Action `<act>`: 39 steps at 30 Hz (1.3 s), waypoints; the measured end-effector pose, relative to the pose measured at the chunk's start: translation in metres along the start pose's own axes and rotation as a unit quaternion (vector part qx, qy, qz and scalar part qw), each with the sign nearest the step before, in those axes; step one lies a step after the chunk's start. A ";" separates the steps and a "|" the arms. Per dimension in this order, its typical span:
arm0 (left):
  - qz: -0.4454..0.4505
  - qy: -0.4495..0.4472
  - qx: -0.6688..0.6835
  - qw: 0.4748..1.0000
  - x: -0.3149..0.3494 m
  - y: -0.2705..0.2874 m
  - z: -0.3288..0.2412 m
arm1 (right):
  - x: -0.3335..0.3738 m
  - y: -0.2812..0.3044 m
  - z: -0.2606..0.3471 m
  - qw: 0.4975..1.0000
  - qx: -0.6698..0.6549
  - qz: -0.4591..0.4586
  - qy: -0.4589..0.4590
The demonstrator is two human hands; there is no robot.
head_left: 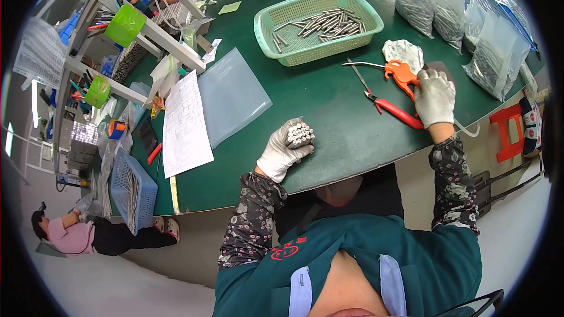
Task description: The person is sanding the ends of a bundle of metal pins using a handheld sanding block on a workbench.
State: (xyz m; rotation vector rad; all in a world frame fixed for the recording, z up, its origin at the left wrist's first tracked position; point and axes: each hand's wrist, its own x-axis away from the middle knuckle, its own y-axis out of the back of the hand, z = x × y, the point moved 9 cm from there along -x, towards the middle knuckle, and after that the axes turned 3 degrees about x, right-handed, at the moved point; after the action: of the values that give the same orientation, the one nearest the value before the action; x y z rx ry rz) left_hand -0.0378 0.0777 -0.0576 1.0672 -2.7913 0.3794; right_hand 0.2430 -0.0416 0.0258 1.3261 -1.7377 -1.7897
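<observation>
The white-gloved left hand (278,154) clasps silvery metal rods (300,134), ends up, well left of the orange plastic air gun (402,73), whose nozzle (365,64) points left from the white-gloved right hand (435,98), its grip unclear.

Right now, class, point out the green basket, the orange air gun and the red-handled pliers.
Green basket (329,51), head view: on its near wall.
Orange air gun (400,71), head view: on its body.
Red-handled pliers (398,111), head view: on a red handle.

Metal pins (300,135) look smooth, the plastic sheet (232,100) glossy.
</observation>
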 end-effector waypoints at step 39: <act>-0.031 0.024 -0.003 0.999 0.000 0.002 -0.004 | -0.002 0.028 0.134 0.891 -0.413 0.041 0.182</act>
State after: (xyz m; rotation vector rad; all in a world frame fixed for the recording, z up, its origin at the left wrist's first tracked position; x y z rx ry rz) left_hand -0.0387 0.0803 -0.0547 1.1249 -2.7086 0.3853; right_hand 0.1303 0.0361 0.0297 1.0717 -0.6698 -1.7610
